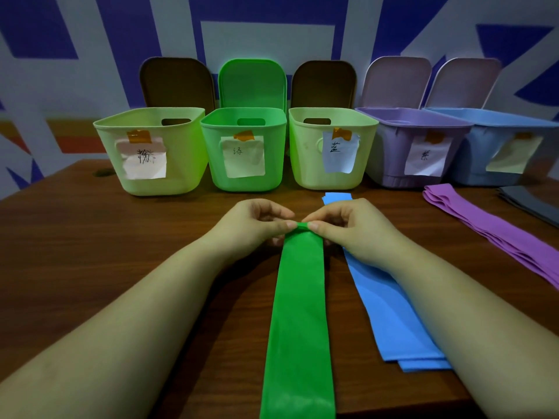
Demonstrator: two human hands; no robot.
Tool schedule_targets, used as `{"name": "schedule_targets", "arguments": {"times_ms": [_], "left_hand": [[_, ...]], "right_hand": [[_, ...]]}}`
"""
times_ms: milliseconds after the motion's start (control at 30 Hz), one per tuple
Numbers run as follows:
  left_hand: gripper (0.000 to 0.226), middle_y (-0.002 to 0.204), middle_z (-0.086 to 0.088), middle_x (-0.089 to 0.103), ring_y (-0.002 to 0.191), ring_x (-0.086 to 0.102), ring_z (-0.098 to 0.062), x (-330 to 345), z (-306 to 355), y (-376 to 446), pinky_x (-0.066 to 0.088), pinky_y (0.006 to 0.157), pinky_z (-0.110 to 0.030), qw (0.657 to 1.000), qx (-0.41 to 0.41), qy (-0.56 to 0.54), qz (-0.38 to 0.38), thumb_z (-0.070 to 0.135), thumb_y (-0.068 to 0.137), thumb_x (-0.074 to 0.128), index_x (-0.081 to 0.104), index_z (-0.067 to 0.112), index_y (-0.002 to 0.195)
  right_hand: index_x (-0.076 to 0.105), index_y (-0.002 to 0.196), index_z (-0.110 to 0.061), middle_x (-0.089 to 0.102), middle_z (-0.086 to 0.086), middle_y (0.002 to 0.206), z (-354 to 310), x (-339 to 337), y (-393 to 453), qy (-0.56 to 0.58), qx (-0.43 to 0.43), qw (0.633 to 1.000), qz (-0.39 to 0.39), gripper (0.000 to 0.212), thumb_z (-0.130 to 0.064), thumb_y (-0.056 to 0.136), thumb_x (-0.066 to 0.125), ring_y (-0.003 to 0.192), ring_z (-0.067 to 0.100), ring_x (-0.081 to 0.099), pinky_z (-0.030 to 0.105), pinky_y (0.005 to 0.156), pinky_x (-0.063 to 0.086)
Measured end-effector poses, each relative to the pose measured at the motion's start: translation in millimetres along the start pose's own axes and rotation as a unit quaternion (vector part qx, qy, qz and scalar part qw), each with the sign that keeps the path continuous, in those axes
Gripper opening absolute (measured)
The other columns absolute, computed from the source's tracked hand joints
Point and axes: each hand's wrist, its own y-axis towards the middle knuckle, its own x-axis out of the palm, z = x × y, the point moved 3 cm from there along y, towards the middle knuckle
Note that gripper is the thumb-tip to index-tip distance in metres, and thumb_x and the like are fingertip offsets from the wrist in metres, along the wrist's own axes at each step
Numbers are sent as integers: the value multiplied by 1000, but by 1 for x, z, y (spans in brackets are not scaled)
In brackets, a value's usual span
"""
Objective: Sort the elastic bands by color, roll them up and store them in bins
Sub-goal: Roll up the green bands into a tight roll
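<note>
A long green elastic band (pixel 299 322) lies flat on the wooden table (pixel 90 237), running from the near edge toward the bins. My left hand (pixel 254 225) and my right hand (pixel 348 228) pinch its far end from either side, where a small fold or roll is formed. Blue bands (pixel 390 316) lie stacked just to the right, partly under my right forearm. Purple bands (pixel 496 234) lie farther right. Behind stand a pale green bin (pixel 151 152), a bright green bin (pixel 243 149), another pale green bin (pixel 331 149), a purple bin (pixel 414 146) and a blue bin (pixel 499 146), each labelled.
Lids lean against the patterned wall behind each bin, among them a green lid (pixel 252 83). A dark grey stack (pixel 529 201) lies at the far right of the table. A small hole (pixel 104 173) sits in the tabletop at the back left.
</note>
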Motion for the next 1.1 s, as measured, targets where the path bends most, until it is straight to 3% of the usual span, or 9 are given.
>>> {"name": "schedule_targets", "arguments": {"times_ms": [100, 233, 300, 467, 633, 833, 1100], "left_hand": [[7, 79, 6, 70, 71, 62, -3, -2, 1, 0, 50, 66, -13, 992, 28, 116, 29, 20, 78, 75, 70, 19, 83], [5, 78, 8, 70, 77, 62, -4, 0, -2, 3, 49, 74, -19, 985, 26, 169, 25, 21, 75, 77, 73, 21, 78], [3, 79, 8, 70, 79, 62, -4, 1, -3, 4, 48, 76, -20, 983, 24, 182, 21, 21, 76, 76, 73, 22, 78], [12, 81, 10, 70, 79, 62, -1, 0, -3, 4, 45, 73, -14, 983, 32, 179, 14, 14, 81, 70, 73, 24, 75], [17, 86, 12, 67, 83, 61, -3, 0, -1, 5, 47, 83, -20, 971, 49, 235, 7, 15, 79, 72, 69, 31, 85], [14, 96, 10, 68, 93, 58, -6, -1, 7, 2, 46, 91, -23, 932, 105, 346, -5, 18, 79, 74, 75, 28, 90], [19, 102, 5, 63, 96, 56, -12, 4, 18, -2, 45, 92, -31, 880, 171, 442, -41, 10, 81, 68, 74, 23, 95]], "right_hand": [[71, 96, -22, 68, -9, 92, 6, 2, 2, -117, -3, 993, -7, 10, -22, 87, 65, 88, 2, 62, 20, 80, 48], [69, 97, -25, 61, -14, 89, 6, 5, 2, -191, -8, 981, -26, 11, -26, 88, 64, 84, 2, 56, 16, 72, 42], [70, 97, -22, 57, -9, 94, 5, 5, 3, -207, -21, 978, -25, 11, -23, 87, 65, 88, 5, 55, 19, 79, 43], [71, 99, -22, 59, -6, 96, 1, 5, 5, -277, -37, 960, -30, 13, -23, 88, 64, 91, 9, 52, 20, 77, 38], [71, 96, -21, 55, -10, 91, -3, 6, 6, -295, -40, 954, -33, 11, -21, 86, 66, 84, 8, 52, 22, 74, 41], [69, 87, -19, 52, -11, 85, -4, 7, 4, -286, -46, 957, -28, 4, -17, 83, 69, 71, 2, 49, 10, 62, 35], [69, 93, -24, 56, -7, 93, -12, 7, -1, -361, -67, 928, -57, 11, -20, 85, 64, 86, 12, 52, 26, 73, 41]]}}
